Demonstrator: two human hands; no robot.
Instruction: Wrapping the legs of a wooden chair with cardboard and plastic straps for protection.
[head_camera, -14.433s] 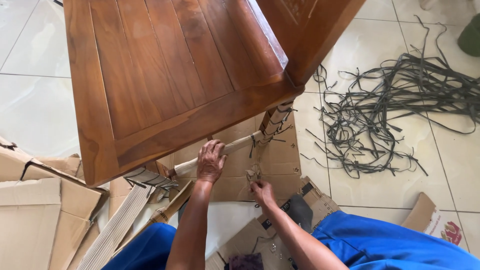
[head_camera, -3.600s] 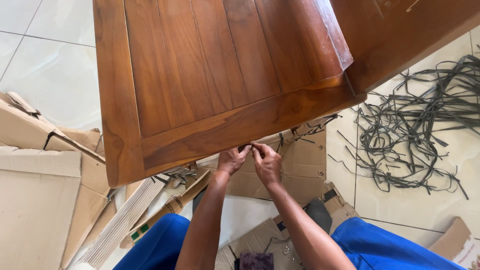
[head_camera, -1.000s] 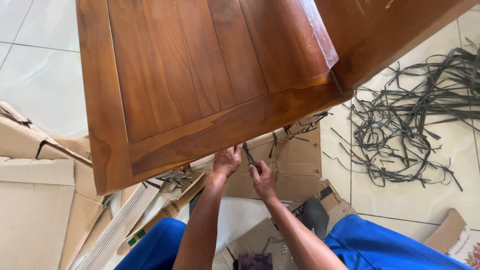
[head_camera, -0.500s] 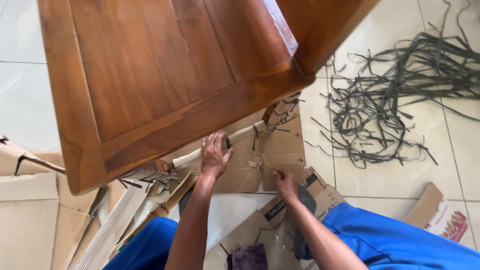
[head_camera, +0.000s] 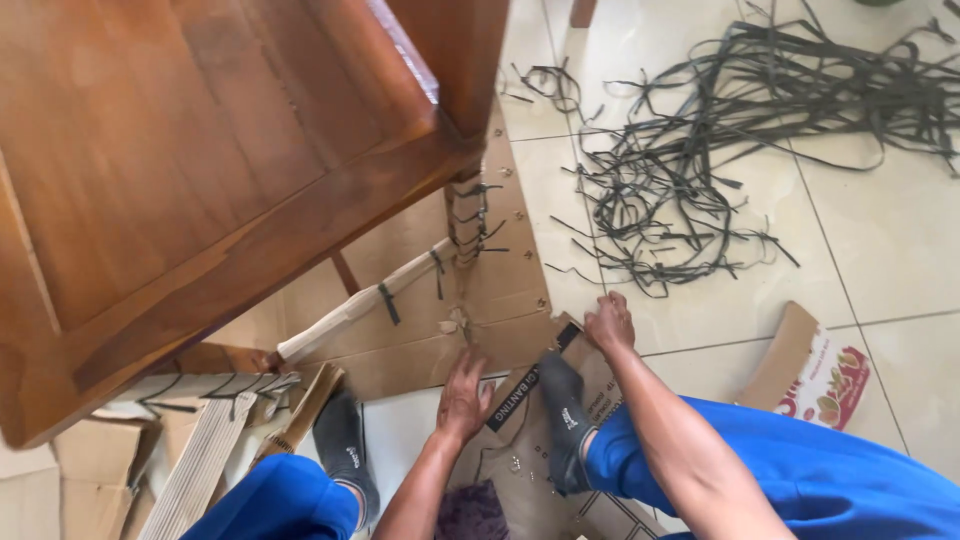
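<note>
Cardboard-wrapped rung (head_camera: 365, 300) sits under the wooden chair seat (head_camera: 200, 170). Its long axis runs diagonally, low end at lower left near a wrapped leg (head_camera: 200, 385), high end at upper right where it meets the other wrapped chair leg (head_camera: 468, 215). Dark straps (head_camera: 387, 303) band it in a few spots.

Neither hand is on it. Left hand (head_camera: 464, 395) is flat on the floor cardboard (head_camera: 420, 360) just below the rung, fingers spread, palm down, gripping nothing. Right hand (head_camera: 609, 322) is further right, at the edge of a cardboard flap (head_camera: 560, 345), fingers curled down onto it; can't tell if it's pinching anything.

Grey-socked feet (head_camera: 560, 415) between the arms, blue trousers (head_camera: 800, 470) below. Pile of cut dark strapping (head_camera: 720, 150) on the tiled floor (head_camera: 880, 250), well right of the chair. Printed box scrap (head_camera: 815, 365) near the right arm.
</note>
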